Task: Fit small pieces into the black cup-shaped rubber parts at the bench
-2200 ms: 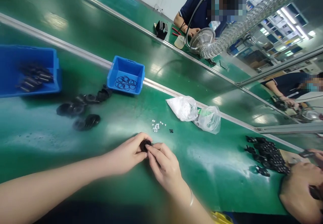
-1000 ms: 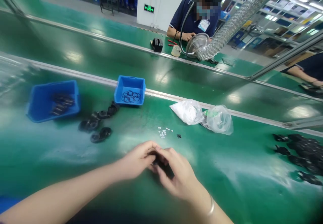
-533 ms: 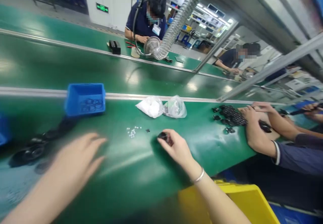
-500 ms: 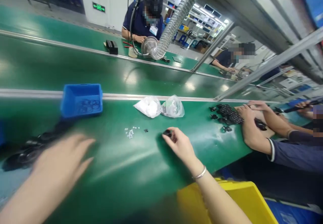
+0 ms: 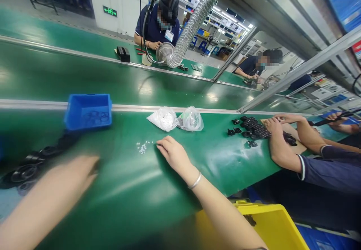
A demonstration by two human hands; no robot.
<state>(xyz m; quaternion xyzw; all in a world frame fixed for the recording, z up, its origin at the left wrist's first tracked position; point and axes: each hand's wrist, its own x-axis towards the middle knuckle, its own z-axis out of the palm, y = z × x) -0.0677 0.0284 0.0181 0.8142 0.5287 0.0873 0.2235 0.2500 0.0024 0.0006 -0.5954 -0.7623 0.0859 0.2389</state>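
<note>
My right hand point(image 5: 176, 156) is over the green bench, thumb and fingers pinched together beside a scatter of small white pieces point(image 5: 143, 148). Whatever lies between its fingertips is too small or hidden to make out. Smeared by motion, my left hand point(image 5: 73, 175) is at the left with its fingers closed around a dark part point(image 5: 96, 165), whose shape is blurred. Several black ring-shaped parts point(image 5: 28, 171) lie beyond the left hand, near the bench's left end.
A blue bin point(image 5: 88, 126) holds thin dark rings. Two clear plastic bags point(image 5: 163, 119) lie near the rail. At right, a co-worker's hands point(image 5: 276, 124) are beside a pile of black parts point(image 5: 254, 128). A yellow crate point(image 5: 270, 220) stands below my right arm.
My right hand has moved left and no longer shows the black part it held; one more black part lies by the pile. It now covers where a small black piece lay. Something dark shows in my left fingers.
</note>
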